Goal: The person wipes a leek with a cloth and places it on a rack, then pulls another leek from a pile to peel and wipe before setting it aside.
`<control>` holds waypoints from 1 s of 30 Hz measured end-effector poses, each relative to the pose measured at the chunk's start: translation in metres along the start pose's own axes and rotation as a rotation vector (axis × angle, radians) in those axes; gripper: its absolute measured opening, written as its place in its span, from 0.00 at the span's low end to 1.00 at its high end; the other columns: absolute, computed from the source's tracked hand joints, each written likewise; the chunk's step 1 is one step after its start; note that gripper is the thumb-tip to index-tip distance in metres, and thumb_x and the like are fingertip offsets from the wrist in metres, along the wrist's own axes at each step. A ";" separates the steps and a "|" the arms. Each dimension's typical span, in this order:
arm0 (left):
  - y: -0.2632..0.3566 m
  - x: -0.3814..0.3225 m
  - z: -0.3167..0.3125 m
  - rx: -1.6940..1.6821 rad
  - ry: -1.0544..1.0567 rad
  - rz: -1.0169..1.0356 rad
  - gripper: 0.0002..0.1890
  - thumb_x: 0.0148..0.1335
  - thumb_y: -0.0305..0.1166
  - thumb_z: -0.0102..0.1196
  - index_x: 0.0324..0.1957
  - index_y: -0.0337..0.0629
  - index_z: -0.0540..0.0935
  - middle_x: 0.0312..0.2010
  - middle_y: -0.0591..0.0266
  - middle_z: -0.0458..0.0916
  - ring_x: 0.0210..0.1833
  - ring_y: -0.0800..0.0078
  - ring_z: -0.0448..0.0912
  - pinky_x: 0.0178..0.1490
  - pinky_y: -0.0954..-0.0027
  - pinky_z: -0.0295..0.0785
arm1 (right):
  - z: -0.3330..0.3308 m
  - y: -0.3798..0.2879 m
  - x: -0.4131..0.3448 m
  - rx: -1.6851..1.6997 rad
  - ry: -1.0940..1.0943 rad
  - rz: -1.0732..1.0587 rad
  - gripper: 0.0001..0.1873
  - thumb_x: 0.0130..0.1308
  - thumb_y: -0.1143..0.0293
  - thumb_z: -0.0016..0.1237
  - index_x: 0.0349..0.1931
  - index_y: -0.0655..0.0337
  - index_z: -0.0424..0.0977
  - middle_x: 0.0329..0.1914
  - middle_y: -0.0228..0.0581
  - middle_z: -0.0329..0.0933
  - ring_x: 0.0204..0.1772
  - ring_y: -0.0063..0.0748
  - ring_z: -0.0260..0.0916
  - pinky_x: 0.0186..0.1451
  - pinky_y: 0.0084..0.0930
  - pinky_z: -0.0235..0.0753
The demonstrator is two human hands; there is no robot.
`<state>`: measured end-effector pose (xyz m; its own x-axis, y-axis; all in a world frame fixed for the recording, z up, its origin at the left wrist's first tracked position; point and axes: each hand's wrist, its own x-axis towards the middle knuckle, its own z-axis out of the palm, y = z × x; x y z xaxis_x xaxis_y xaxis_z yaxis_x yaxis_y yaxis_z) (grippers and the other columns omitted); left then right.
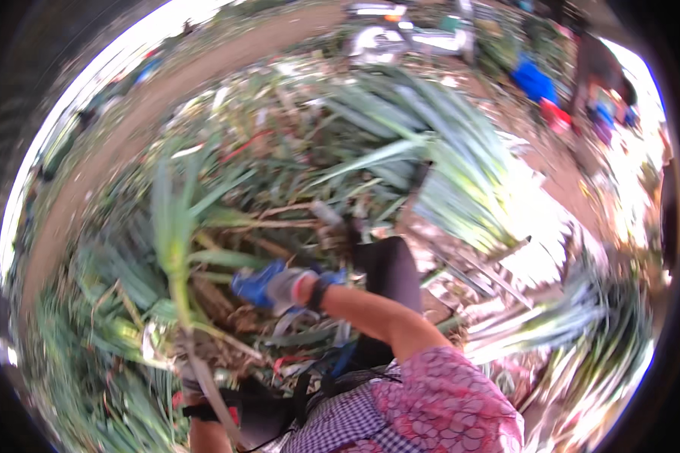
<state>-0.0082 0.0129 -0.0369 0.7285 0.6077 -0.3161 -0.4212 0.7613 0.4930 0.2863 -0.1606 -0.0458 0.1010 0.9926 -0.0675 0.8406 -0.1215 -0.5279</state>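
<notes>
My left hand (190, 359), in a grey work glove with a black wrist strap, is closed around the lower stalk of a leek (177, 266); its green leaves fan out away from me, and a long pale leaf hangs back over my forearm. My right hand (277, 286), in a blue and grey glove, reaches across in front of me, over loose leaves and stalks. It is blurred, and I cannot tell whether it holds anything. A big pile of trimmed leeks (459, 164) lies beyond my right knee, white ends to the right.
Cut leek leaves (294, 340) cover the ground around my legs. More leeks (578, 317) lie at the right. Metal bars (481, 272) stand beside my right knee. A dirt track (119, 136) curves behind. At the far right a person (600, 68) bends near blue and red items.
</notes>
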 end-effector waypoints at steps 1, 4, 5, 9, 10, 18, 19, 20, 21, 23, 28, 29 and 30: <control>0.018 0.031 -0.001 0.116 -0.508 -0.123 0.11 0.69 0.39 0.48 0.48 0.47 0.73 0.29 0.71 0.68 0.26 0.81 0.64 0.27 0.76 0.63 | -0.009 -0.015 -0.001 0.087 0.156 -0.067 0.13 0.54 0.61 0.54 0.34 0.60 0.82 0.31 0.47 0.80 0.41 0.50 0.79 0.42 0.38 0.77; 0.019 0.095 0.044 0.183 -0.423 -0.072 0.13 0.69 0.43 0.48 0.46 0.45 0.72 0.25 0.70 0.68 0.23 0.81 0.64 0.26 0.76 0.64 | -0.014 -0.033 0.007 0.023 0.748 -0.225 0.25 0.55 0.64 0.51 0.57 0.50 0.71 0.51 0.48 0.77 0.47 0.48 0.78 0.42 0.41 0.78; 0.053 0.113 0.021 0.382 -0.380 0.111 0.15 0.70 0.47 0.47 0.41 0.45 0.72 0.24 0.69 0.68 0.22 0.80 0.64 0.24 0.75 0.63 | -0.029 -0.075 0.003 -0.109 0.745 -0.439 0.30 0.52 0.65 0.53 0.59 0.50 0.69 0.64 0.50 0.66 0.57 0.53 0.72 0.55 0.42 0.74; -0.034 0.154 0.102 0.396 0.065 0.288 0.17 0.67 0.53 0.48 0.40 0.50 0.73 0.23 0.69 0.70 0.22 0.77 0.68 0.25 0.69 0.66 | -0.033 -0.074 -0.013 0.233 0.672 -0.605 0.39 0.37 0.63 0.66 0.57 0.43 0.69 0.69 0.47 0.57 0.62 0.57 0.65 0.62 0.43 0.67; -0.040 0.159 0.117 0.547 0.032 0.085 0.17 0.67 0.51 0.50 0.41 0.48 0.74 0.24 0.69 0.72 0.24 0.76 0.70 0.27 0.71 0.68 | -0.030 -0.066 -0.007 0.279 0.563 -0.539 0.34 0.38 0.64 0.65 0.53 0.45 0.73 0.66 0.47 0.59 0.61 0.56 0.66 0.59 0.44 0.70; -0.110 0.124 0.129 1.248 -0.254 -0.248 0.15 0.68 0.43 0.50 0.46 0.43 0.79 0.35 0.65 0.80 0.34 0.73 0.78 0.37 0.70 0.75 | 0.012 -0.030 -0.045 0.142 0.580 -0.265 0.12 0.49 0.60 0.57 0.34 0.51 0.76 0.45 0.44 0.74 0.43 0.51 0.76 0.44 0.44 0.76; -0.111 0.115 0.124 1.252 -0.249 -0.314 0.16 0.67 0.37 0.50 0.53 0.42 0.78 0.41 0.61 0.80 0.39 0.72 0.79 0.40 0.70 0.76 | 0.027 -0.019 -0.044 0.136 0.532 -0.142 0.12 0.52 0.62 0.55 0.37 0.51 0.76 0.42 0.45 0.75 0.43 0.53 0.76 0.44 0.46 0.76; -0.132 0.082 0.160 1.468 -0.300 -0.382 0.19 0.67 0.40 0.53 0.55 0.41 0.76 0.41 0.62 0.79 0.39 0.72 0.78 0.42 0.69 0.76 | 0.048 0.002 -0.046 0.138 0.484 0.010 0.12 0.54 0.64 0.52 0.39 0.51 0.77 0.40 0.46 0.77 0.43 0.55 0.77 0.44 0.47 0.76; -0.144 0.046 0.199 1.688 -0.357 -0.440 0.22 0.66 0.42 0.56 0.57 0.41 0.74 0.41 0.63 0.79 0.39 0.71 0.78 0.43 0.69 0.76 | 0.069 0.020 -0.045 0.146 0.501 0.034 0.12 0.54 0.64 0.52 0.39 0.51 0.77 0.40 0.46 0.77 0.43 0.55 0.77 0.44 0.47 0.76; -0.133 0.024 0.194 1.366 -0.732 -0.631 0.29 0.62 0.43 0.60 0.61 0.41 0.71 0.46 0.60 0.78 0.47 0.69 0.78 0.45 0.67 0.77 | 0.094 0.035 -0.031 0.093 0.376 0.198 0.10 0.53 0.64 0.52 0.36 0.52 0.76 0.33 0.43 0.75 0.39 0.53 0.77 0.40 0.46 0.77; -0.057 -0.036 0.200 1.905 -1.871 -0.081 0.16 0.62 0.23 0.57 0.52 0.31 0.77 0.47 0.58 0.81 0.49 0.75 0.79 0.53 0.71 0.75 | 0.090 0.041 -0.010 0.135 0.496 0.182 0.10 0.51 0.67 0.53 0.35 0.55 0.78 0.32 0.45 0.76 0.39 0.53 0.78 0.40 0.43 0.78; -0.058 -0.028 0.190 1.871 -1.386 -0.128 0.24 0.60 0.26 0.59 0.58 0.33 0.71 0.51 0.55 0.78 0.52 0.71 0.77 0.55 0.68 0.73 | 0.084 0.043 -0.005 0.162 0.601 0.139 0.10 0.50 0.67 0.53 0.34 0.56 0.78 0.32 0.46 0.77 0.39 0.52 0.78 0.40 0.43 0.78; -0.056 -0.015 0.173 1.781 -0.904 -0.161 0.32 0.57 0.29 0.61 0.63 0.35 0.66 0.56 0.53 0.75 0.55 0.66 0.75 0.56 0.66 0.72 | 0.058 0.035 -0.007 0.203 0.623 0.111 0.10 0.49 0.67 0.54 0.33 0.57 0.78 0.32 0.46 0.77 0.39 0.53 0.78 0.40 0.43 0.77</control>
<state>0.0978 -0.0781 0.0801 0.9484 -0.1320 -0.2883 0.1569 -0.5947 0.7885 0.2841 -0.1715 -0.1130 0.5211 0.7830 0.3396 0.6969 -0.1607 -0.6989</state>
